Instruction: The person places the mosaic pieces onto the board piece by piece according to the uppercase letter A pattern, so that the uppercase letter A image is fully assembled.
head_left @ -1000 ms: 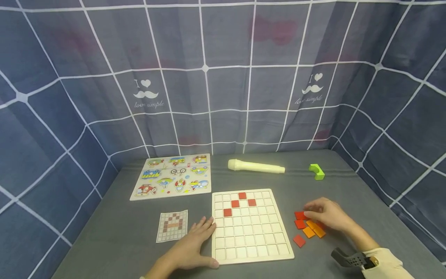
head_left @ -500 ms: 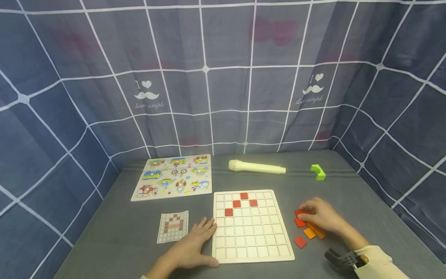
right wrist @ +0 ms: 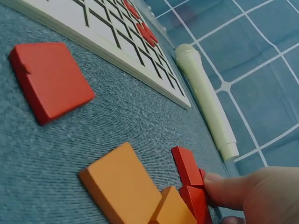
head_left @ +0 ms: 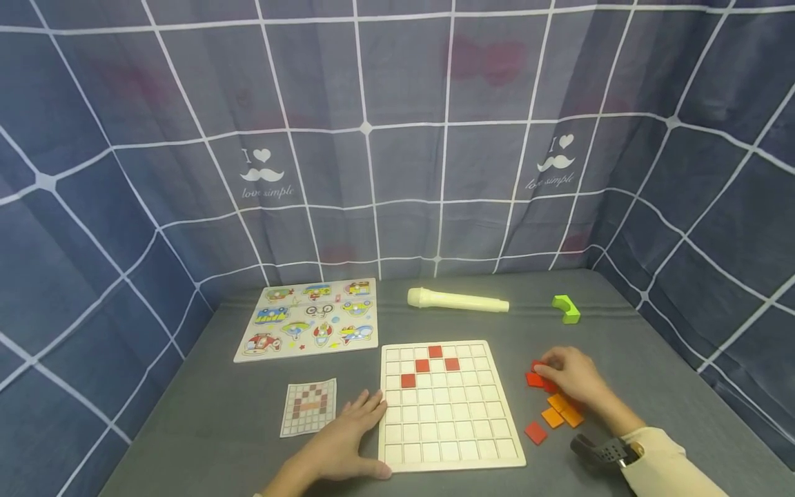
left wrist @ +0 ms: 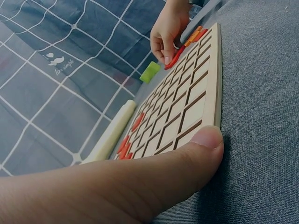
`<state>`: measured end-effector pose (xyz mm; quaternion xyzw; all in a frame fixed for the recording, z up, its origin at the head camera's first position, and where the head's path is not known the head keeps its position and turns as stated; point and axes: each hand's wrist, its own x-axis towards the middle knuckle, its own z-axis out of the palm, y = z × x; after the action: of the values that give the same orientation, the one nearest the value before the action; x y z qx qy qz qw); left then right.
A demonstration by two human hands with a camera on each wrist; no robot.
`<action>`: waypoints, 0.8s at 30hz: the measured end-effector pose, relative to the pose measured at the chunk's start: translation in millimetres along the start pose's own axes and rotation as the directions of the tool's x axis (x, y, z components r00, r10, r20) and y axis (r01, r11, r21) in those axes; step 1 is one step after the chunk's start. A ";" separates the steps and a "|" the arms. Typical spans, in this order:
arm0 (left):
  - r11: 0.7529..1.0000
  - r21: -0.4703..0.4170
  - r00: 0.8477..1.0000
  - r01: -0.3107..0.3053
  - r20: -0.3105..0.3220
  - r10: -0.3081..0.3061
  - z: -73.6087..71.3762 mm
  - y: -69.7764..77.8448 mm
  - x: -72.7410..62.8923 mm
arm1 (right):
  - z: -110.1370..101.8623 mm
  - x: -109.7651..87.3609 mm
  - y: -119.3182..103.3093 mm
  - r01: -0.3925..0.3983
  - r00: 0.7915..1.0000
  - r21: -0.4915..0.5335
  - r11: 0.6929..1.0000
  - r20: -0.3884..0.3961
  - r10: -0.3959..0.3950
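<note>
A pale wooden grid board (head_left: 447, 414) lies flat in the middle, with several red square tiles set in its far rows. My left hand (head_left: 348, 435) rests at the board's left edge, fingers extended, its thumb (left wrist: 205, 140) on the near corner. To the right of the board, my right hand (head_left: 574, 376) pinches a red tile (head_left: 537, 364) between thumb and fingers. More red tiles (right wrist: 188, 167) lie against its thumb, beside several orange tiles (head_left: 562, 411). One separate red tile (head_left: 535, 433) lies nearer the front.
Left of the board is a small pattern card (head_left: 308, 407) with a printed grid. Behind it lies a picture puzzle board (head_left: 310, 317). A cream microphone-shaped stick (head_left: 459, 299) and a green notched block (head_left: 566, 309) lie at the back, before a checked curtain (head_left: 404, 166).
My right hand has shifted slightly away from me, and the red tiles under it have moved farther from the orange ones. My left hand stays at the board.
</note>
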<state>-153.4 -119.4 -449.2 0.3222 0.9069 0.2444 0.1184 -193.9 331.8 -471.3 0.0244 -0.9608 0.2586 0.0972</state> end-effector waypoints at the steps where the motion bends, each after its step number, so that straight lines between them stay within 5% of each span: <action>1: 1.000 0.001 1.000 0.000 0.001 0.000 0.3 -0.1 -0.1 | -0.6 0.9 0.9 -0.009 1.000 0.001 1.000 0.001 0.009; 12: 1.000 0.008 1.000 -0.002 -0.013 0.002 0.7 -0.5 -0.9 | -7.5 5.8 8.3 -0.113 0.993 -0.052 0.992 -0.032 0.112; 18: 1.000 0.011 1.000 0.000 -0.008 0.001 0.0 -0.9 -0.7 | -14.2 3.4 6.0 -0.081 0.996 -0.037 0.996 0.043 0.083; 24: 1.000 0.020 1.000 0.005 -0.010 -0.004 0.2 -1.0 -1.0 | -17.5 2.7 4.5 -0.083 0.996 -0.046 0.996 0.029 0.084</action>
<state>-153.0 -120.6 -449.8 0.3201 0.9106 0.2367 0.1114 -193.9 344.4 -458.2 -0.0140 -0.9679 0.2406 0.0721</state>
